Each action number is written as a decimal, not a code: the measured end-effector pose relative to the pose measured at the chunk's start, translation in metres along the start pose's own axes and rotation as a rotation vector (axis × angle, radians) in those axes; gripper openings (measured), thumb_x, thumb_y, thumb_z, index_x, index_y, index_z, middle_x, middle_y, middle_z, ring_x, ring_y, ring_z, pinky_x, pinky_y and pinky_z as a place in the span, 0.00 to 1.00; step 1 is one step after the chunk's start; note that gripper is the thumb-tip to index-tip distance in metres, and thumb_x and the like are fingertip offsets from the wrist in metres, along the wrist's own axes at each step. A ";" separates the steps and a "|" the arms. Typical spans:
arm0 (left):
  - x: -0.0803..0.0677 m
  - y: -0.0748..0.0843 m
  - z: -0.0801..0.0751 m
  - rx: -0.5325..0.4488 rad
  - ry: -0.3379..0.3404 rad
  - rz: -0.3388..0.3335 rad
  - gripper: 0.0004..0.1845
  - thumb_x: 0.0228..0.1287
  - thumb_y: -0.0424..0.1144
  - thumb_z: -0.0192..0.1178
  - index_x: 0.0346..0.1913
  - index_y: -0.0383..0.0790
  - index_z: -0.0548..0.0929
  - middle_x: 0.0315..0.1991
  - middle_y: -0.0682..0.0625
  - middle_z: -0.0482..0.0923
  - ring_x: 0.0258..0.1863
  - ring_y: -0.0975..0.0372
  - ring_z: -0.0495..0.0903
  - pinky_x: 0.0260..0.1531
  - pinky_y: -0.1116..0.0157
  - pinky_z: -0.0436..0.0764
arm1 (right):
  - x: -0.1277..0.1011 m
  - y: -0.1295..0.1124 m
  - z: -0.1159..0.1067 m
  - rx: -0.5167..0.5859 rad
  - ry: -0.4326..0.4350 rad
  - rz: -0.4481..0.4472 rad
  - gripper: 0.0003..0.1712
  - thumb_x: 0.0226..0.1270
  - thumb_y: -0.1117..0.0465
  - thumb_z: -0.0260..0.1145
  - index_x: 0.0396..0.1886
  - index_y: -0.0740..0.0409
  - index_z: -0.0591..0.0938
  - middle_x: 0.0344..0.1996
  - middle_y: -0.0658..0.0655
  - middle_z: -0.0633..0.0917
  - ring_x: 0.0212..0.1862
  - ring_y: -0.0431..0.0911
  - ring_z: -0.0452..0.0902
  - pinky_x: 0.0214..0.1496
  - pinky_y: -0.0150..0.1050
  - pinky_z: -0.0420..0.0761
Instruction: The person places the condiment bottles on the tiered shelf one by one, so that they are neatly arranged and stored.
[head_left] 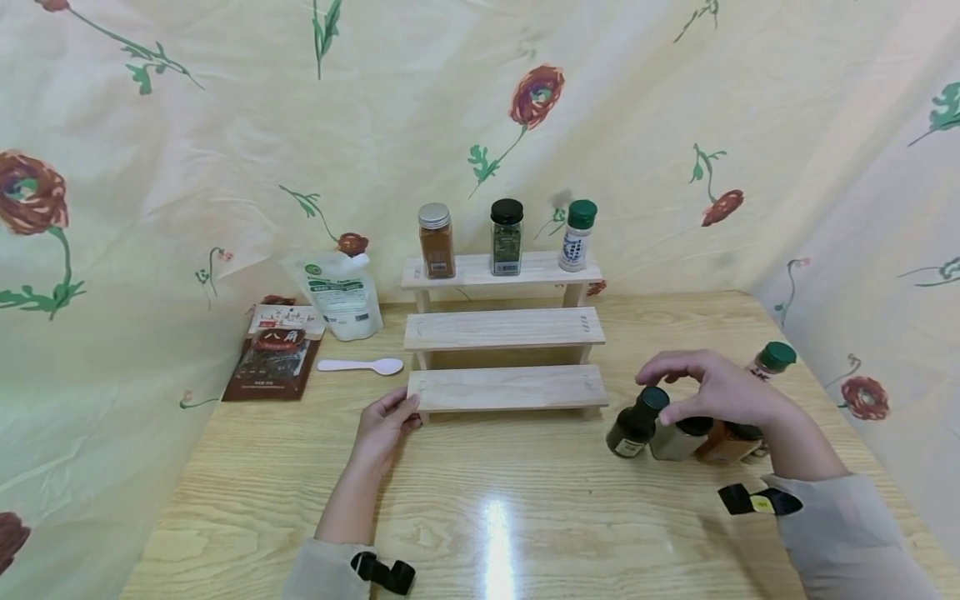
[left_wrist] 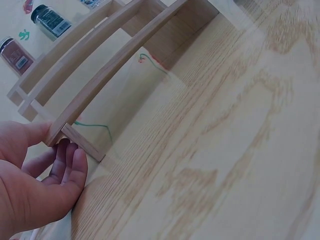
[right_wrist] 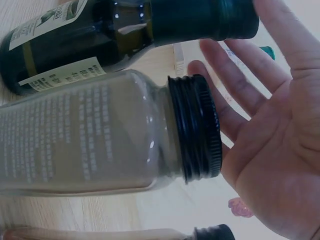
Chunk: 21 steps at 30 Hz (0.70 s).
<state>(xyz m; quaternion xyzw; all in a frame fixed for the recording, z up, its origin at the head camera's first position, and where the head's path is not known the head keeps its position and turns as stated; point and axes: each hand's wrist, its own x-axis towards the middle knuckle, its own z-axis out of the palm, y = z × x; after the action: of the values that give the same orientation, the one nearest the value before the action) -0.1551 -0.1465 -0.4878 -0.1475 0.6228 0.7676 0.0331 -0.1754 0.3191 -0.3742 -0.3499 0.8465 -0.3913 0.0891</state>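
My left hand (head_left: 384,429) grips the front left corner of a three-step wooden rack (head_left: 510,388), thumb at the board's end and fingers curled below it. On the right, my right hand (head_left: 708,387) hovers over a group of bottles with its fingers apart. Its fingers are beside the cap of a small dark glass bottle (head_left: 632,427), which stands upright. In the right wrist view a clear jar of greyish powder (right_wrist: 95,135) with a black lid is close to the palm. A jar of orange-brown spice (head_left: 722,443) and a green-capped bottle (head_left: 776,357) stand partly hidden behind the hand.
The rack's top step bears a silver-lidded spice jar (head_left: 437,242), a black-lidded herb jar (head_left: 507,237) and a green-capped white shaker (head_left: 577,237). To the left are a brown star anise packet (head_left: 273,354), a white pouch (head_left: 341,296) and a white spoon (head_left: 360,366). Flowered cloth hangs behind.
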 end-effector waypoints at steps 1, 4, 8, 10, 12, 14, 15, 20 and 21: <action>0.000 0.000 0.000 -0.001 -0.002 0.002 0.22 0.73 0.29 0.60 0.64 0.19 0.73 0.43 0.45 0.79 0.34 0.65 0.80 0.37 0.72 0.85 | 0.000 0.000 0.001 -0.005 -0.016 -0.004 0.24 0.55 0.66 0.80 0.53 0.52 0.85 0.48 0.48 0.86 0.51 0.38 0.79 0.53 0.27 0.77; -0.001 0.001 0.000 0.000 -0.006 0.005 0.22 0.73 0.29 0.60 0.64 0.19 0.72 0.42 0.45 0.79 0.34 0.65 0.80 0.36 0.73 0.85 | 0.000 0.001 0.003 -0.028 -0.054 -0.005 0.22 0.56 0.63 0.80 0.52 0.48 0.86 0.47 0.47 0.86 0.51 0.36 0.79 0.52 0.28 0.79; -0.001 0.001 0.001 0.001 -0.006 0.005 0.22 0.73 0.28 0.60 0.64 0.20 0.73 0.41 0.47 0.79 0.34 0.65 0.79 0.36 0.73 0.84 | 0.000 0.002 0.005 -0.046 -0.066 -0.007 0.21 0.58 0.62 0.79 0.52 0.47 0.86 0.48 0.47 0.86 0.51 0.36 0.80 0.50 0.30 0.81; 0.000 0.001 0.001 0.000 -0.006 0.007 0.22 0.73 0.28 0.60 0.64 0.20 0.73 0.41 0.47 0.79 0.34 0.65 0.79 0.36 0.73 0.84 | 0.001 0.001 0.006 -0.039 -0.068 -0.008 0.21 0.58 0.62 0.78 0.52 0.48 0.86 0.48 0.48 0.86 0.51 0.36 0.80 0.50 0.31 0.81; 0.000 0.001 0.000 -0.002 -0.007 0.007 0.22 0.72 0.28 0.60 0.64 0.20 0.73 0.41 0.47 0.79 0.34 0.65 0.79 0.36 0.73 0.84 | 0.001 0.001 0.006 -0.034 -0.068 -0.014 0.21 0.60 0.62 0.78 0.53 0.48 0.86 0.49 0.49 0.86 0.52 0.36 0.80 0.50 0.31 0.82; 0.000 0.001 0.000 -0.003 -0.011 0.011 0.22 0.73 0.28 0.60 0.64 0.19 0.73 0.41 0.46 0.79 0.34 0.65 0.79 0.36 0.73 0.84 | 0.001 0.001 0.007 -0.034 -0.063 -0.024 0.20 0.60 0.63 0.77 0.53 0.48 0.86 0.48 0.49 0.87 0.51 0.37 0.81 0.50 0.30 0.82; 0.000 0.001 0.000 -0.004 -0.011 0.011 0.21 0.73 0.28 0.60 0.64 0.19 0.73 0.41 0.46 0.79 0.34 0.64 0.79 0.36 0.73 0.84 | 0.002 0.002 0.007 -0.034 -0.059 -0.031 0.20 0.61 0.64 0.77 0.52 0.48 0.86 0.48 0.49 0.87 0.50 0.37 0.81 0.50 0.30 0.82; 0.000 0.001 0.000 -0.001 -0.008 0.006 0.20 0.73 0.28 0.59 0.63 0.21 0.75 0.42 0.45 0.79 0.35 0.64 0.80 0.36 0.73 0.85 | 0.005 0.003 0.008 -0.030 -0.036 -0.075 0.20 0.60 0.67 0.76 0.52 0.49 0.87 0.45 0.52 0.88 0.47 0.40 0.83 0.49 0.29 0.82; 0.001 0.001 0.000 0.000 -0.006 0.002 0.20 0.73 0.28 0.59 0.63 0.22 0.75 0.42 0.46 0.79 0.35 0.64 0.80 0.37 0.73 0.85 | 0.006 0.002 0.008 -0.033 -0.031 -0.085 0.20 0.60 0.68 0.76 0.51 0.49 0.87 0.45 0.52 0.88 0.47 0.40 0.84 0.49 0.29 0.82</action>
<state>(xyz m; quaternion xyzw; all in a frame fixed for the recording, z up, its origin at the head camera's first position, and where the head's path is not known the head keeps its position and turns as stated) -0.1557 -0.1468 -0.4874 -0.1444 0.6229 0.7681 0.0340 -0.1778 0.3114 -0.3804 -0.3930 0.8357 -0.3752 0.0799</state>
